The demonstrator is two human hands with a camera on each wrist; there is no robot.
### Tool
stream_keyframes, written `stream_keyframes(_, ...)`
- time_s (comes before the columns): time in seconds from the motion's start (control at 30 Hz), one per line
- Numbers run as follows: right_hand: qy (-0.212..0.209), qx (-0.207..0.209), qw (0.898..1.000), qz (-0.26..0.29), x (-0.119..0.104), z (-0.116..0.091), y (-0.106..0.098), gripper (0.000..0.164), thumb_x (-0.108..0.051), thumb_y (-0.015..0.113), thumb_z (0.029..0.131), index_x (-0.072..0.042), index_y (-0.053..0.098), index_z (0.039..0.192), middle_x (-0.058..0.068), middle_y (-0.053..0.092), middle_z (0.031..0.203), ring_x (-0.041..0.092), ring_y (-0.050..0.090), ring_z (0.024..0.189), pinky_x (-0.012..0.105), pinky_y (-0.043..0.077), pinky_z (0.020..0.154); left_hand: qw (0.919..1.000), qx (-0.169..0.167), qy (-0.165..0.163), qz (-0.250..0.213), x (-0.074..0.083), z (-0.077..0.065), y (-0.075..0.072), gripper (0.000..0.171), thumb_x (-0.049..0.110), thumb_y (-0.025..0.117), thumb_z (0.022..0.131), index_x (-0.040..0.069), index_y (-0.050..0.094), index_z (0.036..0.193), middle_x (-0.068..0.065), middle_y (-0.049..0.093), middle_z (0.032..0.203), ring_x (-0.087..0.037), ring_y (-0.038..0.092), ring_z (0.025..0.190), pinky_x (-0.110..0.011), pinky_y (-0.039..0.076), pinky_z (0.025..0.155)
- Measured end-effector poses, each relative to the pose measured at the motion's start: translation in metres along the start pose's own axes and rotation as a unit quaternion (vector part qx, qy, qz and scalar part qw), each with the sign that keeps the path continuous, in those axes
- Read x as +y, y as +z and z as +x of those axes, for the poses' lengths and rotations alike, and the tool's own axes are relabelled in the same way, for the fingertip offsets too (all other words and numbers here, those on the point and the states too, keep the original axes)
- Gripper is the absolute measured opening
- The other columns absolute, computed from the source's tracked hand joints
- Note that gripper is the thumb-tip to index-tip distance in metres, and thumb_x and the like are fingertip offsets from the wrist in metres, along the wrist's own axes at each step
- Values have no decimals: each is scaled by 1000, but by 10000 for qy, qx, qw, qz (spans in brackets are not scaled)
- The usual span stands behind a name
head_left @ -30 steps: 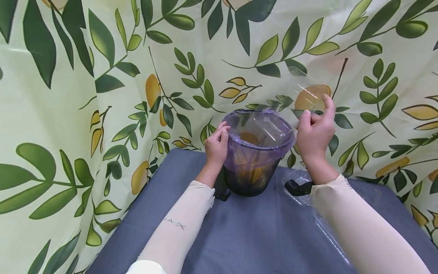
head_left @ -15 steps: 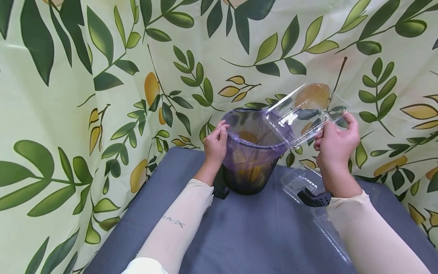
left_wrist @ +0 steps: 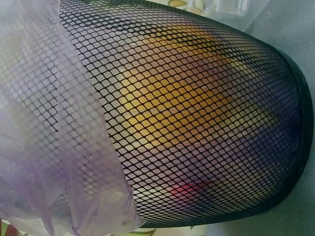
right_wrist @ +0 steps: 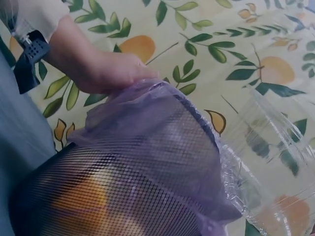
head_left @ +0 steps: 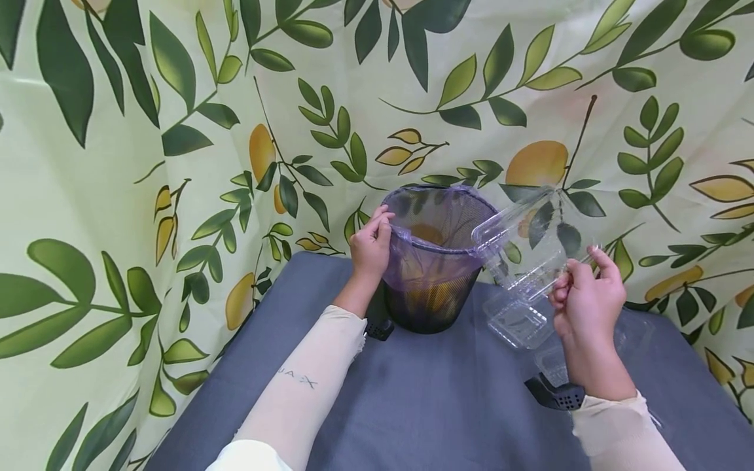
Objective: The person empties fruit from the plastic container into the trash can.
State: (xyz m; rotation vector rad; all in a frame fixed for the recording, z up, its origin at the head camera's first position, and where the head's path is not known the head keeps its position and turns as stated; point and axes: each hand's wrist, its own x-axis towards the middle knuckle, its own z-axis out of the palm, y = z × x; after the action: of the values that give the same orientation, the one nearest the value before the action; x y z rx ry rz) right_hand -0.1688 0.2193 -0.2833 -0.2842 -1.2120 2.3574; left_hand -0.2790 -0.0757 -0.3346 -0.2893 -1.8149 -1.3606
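My left hand [head_left: 371, 245] grips the near-left rim of a black mesh wastebasket [head_left: 432, 311], with fingers over a purple bin liner [head_left: 415, 268] folded down outside it. The basket tilts slightly. To its right, my right hand [head_left: 589, 297] pinches the edge of a clear plastic container [head_left: 530, 252], whose left end overlaps the rim in the head view. In the right wrist view the clear container [right_wrist: 268, 157] is beside the liner [right_wrist: 162, 132], and the left hand [right_wrist: 110, 71] shows at the rim. Orange contents [left_wrist: 172, 108] show through the mesh in the left wrist view.
Another clear plastic container [head_left: 518, 324] lies on the grey-blue tabletop [head_left: 436, 405], below the held one. More clear plastic [head_left: 550, 360] lies near the right wrist. Leaf-patterned cloth [head_left: 330, 46] hangs behind and to the left. Black wrist cameras [head_left: 556, 392] sit at the wrists.
My right hand has moved right and down, carrying the clear container from over the basket's opening to its right side. The container has turned. My left hand stays on the rim.
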Motion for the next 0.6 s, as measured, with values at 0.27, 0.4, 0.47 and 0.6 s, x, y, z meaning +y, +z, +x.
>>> stream_keyframes(0.27,160,195,9997,4,13,-17,-34,37,-2,51,96,-17,42,129,3,48,49,10,40,34,23,26,30,9999,-54,-78,55,1,0,-1,32,21,48,97,9,77,105,1,68,126,-14,64,117,-33,54,89)
stream_keyframes(0.4,332,272,9990,-146,24,-24,-48,38,-3,51,97,-17,43,132,2,47,51,10,39,35,22,26,31,9999,-71,-105,58,2,1,-1,33,22,48,96,9,77,106,2,68,126,-14,64,118,-33,54,89)
stream_keyframes(0.47,417,287,9983,-277,29,-28,-55,39,-4,52,97,-18,44,133,2,47,52,10,39,36,22,26,31,9999,-80,-111,55,2,1,-2,33,22,48,96,10,77,106,2,68,126,-14,64,117,-34,54,88)
stream_keyframes(0.6,608,266,9961,-583,42,-35,-67,42,-4,52,97,-18,43,135,0,45,51,8,38,36,22,25,30,9996,-196,-179,99,1,2,-2,32,23,49,97,11,77,107,2,68,127,-14,63,118,-34,53,91)
